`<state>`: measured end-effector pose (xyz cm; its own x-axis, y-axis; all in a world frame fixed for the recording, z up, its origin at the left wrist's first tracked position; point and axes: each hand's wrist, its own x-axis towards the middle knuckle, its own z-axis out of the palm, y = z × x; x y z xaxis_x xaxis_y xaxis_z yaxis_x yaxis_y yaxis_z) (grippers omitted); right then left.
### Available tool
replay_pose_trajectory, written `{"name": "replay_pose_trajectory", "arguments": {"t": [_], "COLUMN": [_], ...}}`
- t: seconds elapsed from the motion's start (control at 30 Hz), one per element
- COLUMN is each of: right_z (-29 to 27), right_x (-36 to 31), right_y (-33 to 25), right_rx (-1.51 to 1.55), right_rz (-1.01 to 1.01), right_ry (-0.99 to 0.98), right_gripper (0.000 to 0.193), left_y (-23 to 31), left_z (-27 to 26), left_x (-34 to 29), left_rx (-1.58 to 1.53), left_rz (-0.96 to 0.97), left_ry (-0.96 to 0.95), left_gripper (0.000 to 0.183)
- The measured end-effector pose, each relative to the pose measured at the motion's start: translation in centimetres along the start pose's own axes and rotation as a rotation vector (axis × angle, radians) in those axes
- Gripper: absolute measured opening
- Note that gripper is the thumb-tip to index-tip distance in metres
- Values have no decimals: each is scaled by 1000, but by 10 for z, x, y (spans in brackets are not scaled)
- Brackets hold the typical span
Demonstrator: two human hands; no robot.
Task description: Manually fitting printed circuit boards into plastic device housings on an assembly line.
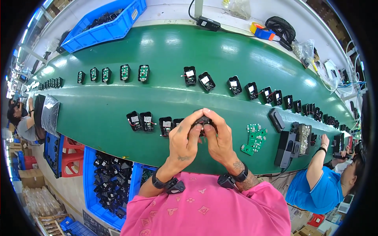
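My left hand point(184, 137) and my right hand point(219, 138) meet over the green bench, both closed around a small black plastic housing point(203, 121). Both thumbs press on its near side while the fingertips touch at its far end. My fingers cover most of the housing, so its inside is hidden. Just left of my left hand lie several open black housings point(166, 125) with a pale part and red wires inside. To the right of my right hand is a loose pile of green circuit boards point(254, 138).
Rows of housings line the bench, some with green boards point(125, 72), others with white parts point(206, 81). A blue crate point(132, 19) sits far left. Blue bins of black parts point(89, 185) stand below the bench. A co-worker in blue point(319, 188) is at right, beside a grey device point(286, 148).
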<state>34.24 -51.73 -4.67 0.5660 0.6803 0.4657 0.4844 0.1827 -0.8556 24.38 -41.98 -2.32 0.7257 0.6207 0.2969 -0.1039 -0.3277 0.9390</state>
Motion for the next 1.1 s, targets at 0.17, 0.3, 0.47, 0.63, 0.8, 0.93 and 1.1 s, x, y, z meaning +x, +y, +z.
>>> {"name": "replay_pose_trajectory", "arguments": {"t": [0.17,0.3,0.47,0.63,0.8,0.93,1.1], "right_z": [1,4,-37,-88,-138,-152,-112], "right_x": [3,6,2,-24,-62,-77,-68], "right_y": [6,9,13,29,32,38,26], "right_rx": [19,8,-115,-384,-525,-610,-598], "right_rz": [-196,-20,297,308,443,483,257], "right_ry": [30,95,18,137,318,393,-130], "right_gripper": [39,42,39,21,18,14,15], "left_y": [-3,7,-48,-144,-136,-94,-111], "left_z": [5,-9,-66,-102,-91,-47,-24], "left_x": [-5,24,113,178,187,182,182], "left_rx": [75,80,212,449,777,938,937], "left_rz": [214,-161,-124,-225,-90,140,124], "left_ry": [92,-128,-113,-104,-103,-322,-539], "left_gripper": [29,30,30,33,46,76,81]}}
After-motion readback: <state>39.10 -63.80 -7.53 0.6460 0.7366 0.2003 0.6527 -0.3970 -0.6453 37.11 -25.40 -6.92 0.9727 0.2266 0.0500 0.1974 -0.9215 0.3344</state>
